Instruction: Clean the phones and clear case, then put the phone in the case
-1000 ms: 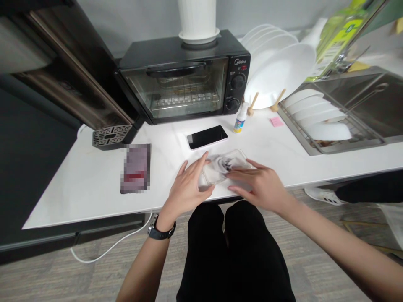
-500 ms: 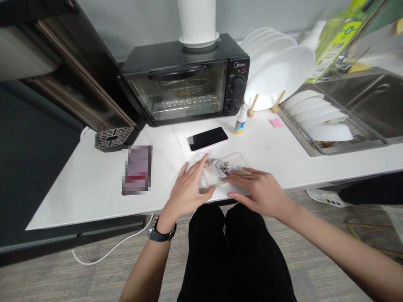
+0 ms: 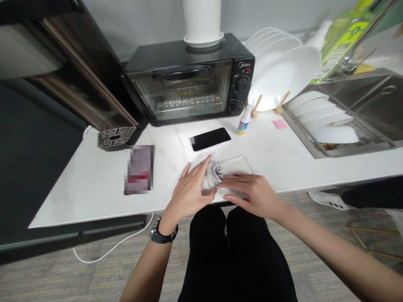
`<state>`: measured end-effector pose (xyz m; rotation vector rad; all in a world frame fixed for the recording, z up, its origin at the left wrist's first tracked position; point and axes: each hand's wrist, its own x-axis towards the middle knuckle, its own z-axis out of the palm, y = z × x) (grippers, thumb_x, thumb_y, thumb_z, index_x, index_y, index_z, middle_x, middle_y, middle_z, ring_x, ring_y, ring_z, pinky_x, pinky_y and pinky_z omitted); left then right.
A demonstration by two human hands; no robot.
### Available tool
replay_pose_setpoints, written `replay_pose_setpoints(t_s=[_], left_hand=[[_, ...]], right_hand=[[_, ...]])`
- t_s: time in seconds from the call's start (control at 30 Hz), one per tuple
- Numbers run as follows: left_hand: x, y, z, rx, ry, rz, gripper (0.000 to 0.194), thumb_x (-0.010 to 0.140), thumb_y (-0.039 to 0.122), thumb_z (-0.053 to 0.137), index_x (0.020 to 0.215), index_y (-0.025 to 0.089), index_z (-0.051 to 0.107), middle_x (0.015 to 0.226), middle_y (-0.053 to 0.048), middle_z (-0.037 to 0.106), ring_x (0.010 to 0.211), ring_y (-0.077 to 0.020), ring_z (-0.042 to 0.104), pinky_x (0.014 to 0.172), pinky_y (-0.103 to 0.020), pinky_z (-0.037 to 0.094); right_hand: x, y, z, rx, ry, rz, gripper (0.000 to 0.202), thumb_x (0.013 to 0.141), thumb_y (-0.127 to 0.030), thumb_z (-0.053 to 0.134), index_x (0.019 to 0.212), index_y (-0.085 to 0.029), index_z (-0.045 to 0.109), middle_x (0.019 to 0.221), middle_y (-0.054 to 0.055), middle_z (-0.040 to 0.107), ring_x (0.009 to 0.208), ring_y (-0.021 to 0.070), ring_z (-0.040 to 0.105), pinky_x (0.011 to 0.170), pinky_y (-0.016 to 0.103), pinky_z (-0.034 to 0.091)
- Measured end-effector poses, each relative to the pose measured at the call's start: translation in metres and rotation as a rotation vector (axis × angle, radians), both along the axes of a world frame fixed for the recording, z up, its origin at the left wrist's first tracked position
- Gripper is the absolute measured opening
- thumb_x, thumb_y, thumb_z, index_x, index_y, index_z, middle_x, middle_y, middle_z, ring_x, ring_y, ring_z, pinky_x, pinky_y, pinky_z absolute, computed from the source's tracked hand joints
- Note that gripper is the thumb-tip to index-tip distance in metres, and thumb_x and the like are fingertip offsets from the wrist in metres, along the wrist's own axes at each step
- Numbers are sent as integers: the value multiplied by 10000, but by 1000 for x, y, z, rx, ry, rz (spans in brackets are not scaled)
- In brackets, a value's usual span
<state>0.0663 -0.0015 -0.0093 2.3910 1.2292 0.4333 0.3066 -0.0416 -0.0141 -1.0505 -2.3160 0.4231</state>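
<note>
A clear phone case (image 3: 239, 164) lies on the white counter near its front edge. My left hand (image 3: 192, 184) holds the case's left end between thumb and fingers. A crumpled grey cloth (image 3: 215, 173) sits inside the case, close to my left fingers. With its fingers stretched, my right hand (image 3: 248, 191) presses the cloth against the case; the fingertips are partly hidden by the cloth. Behind the case lies a phone (image 3: 210, 139) with a dark screen. A small white spray bottle (image 3: 243, 121) with a blue and yellow label stands to the phone's right.
A black toaster oven (image 3: 189, 84) stands at the back, bearing a white pot (image 3: 203, 21). A blurred-out purple item (image 3: 139, 170) and a drinks machine (image 3: 116, 136) are on the left. White plates (image 3: 283, 75), a pink note (image 3: 280, 124) and a sink (image 3: 374, 100) are on the right.
The right hand and the grey cloth have moved left along the case, toward my left hand. My left hand keeps its hold. The whole view has shifted slightly.
</note>
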Motion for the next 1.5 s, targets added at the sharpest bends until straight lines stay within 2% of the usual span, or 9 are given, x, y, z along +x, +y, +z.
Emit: replay_pose_setpoints(t_s=[0.17, 0.37, 0.5, 0.7, 0.83, 1.07, 1.23, 1.33, 1.5], left_hand=[[0, 0, 4, -44, -27, 7, 1020, 910, 293, 685, 1709, 334, 52, 1620, -30, 540, 1529, -235, 477, 1369, -502, 127], [-1, 1, 4, -49, -44, -1, 1025, 900, 286, 689, 1704, 342, 57, 1635, -26, 522, 1522, -243, 483, 1367, -509, 120], [-1, 1, 4, -51, -48, 1, 1009, 914, 298, 684, 1706, 336, 59, 1639, -40, 518, 1529, -252, 476, 1364, -525, 124], [-2, 2, 3, -46, -54, -17, 944, 936, 314, 681, 1698, 342, 125, 1640, -42, 522, 1539, -245, 467, 1361, -524, 139], [-5, 5, 2, -63, -61, -34, 920, 957, 338, 685, 1695, 359, 135, 1645, -37, 517, 1532, -238, 478, 1358, -527, 148], [-5, 6, 1, -86, -70, -19, 951, 952, 424, 733, 1692, 378, 137, 1634, -24, 534, 1555, -249, 446, 1361, -533, 133], [-6, 6, 0, -79, -73, -30, 943, 956, 408, 734, 1691, 382, 145, 1637, -19, 531, 1554, -245, 448, 1362, -525, 116], [-6, 6, 0, -76, -69, -31, 931, 962, 422, 720, 1693, 384, 144, 1636, -28, 533, 1553, -257, 451, 1358, -540, 127], [-6, 7, -2, -81, -74, -41, 946, 958, 424, 724, 1695, 387, 132, 1681, -42, 473, 1564, -258, 436, 1352, -548, 141]], right_hand=[[39, 14, 2, 65, -23, -193, 167, 1061, -338, 622, 1090, -246, 759, 1032, 3, 828, 832, 183, 793, 698, 298, 608], [50, 19, -2, 137, -128, -61, 296, 1056, -333, 606, 1303, -240, 739, 1298, 119, 737, 1149, 281, 723, 935, 450, 641], [49, 12, 2, 51, -84, 6, 447, 1027, -349, 655, 1467, -273, 639, 1515, 87, 645, 1402, 312, 606, 1154, 551, 547], [7, 9, -3, 10, -82, 199, 724, 990, -562, 681, 1593, -209, 492, 1569, 102, 590, 1510, 289, 502, 1263, 519, 435], [-11, 15, -4, 33, -97, 243, 687, 1010, -576, 644, 1548, -162, 541, 1556, 135, 592, 1494, 291, 517, 1266, 510, 426], [52, 4, 4, 40, -139, 75, 446, 1046, -326, 638, 1490, -295, 616, 1462, 43, 683, 1355, 257, 659, 1198, 516, 515], [86, -2, 0, 198, -269, -40, 503, 1049, -339, 635, 1543, -288, 556, 1440, 64, 697, 1384, 307, 626, 1248, 646, 396], [67, 1, -5, 177, -266, -63, 623, 1038, -430, 639, 1600, -213, 480, 1515, 135, 630, 1445, 348, 563, 1240, 666, 391], [-10, 12, -11, 121, -180, 15, 777, 1008, -634, 596, 1570, -104, 502, 1553, 214, 577, 1479, 355, 530, 1232, 592, 442]])
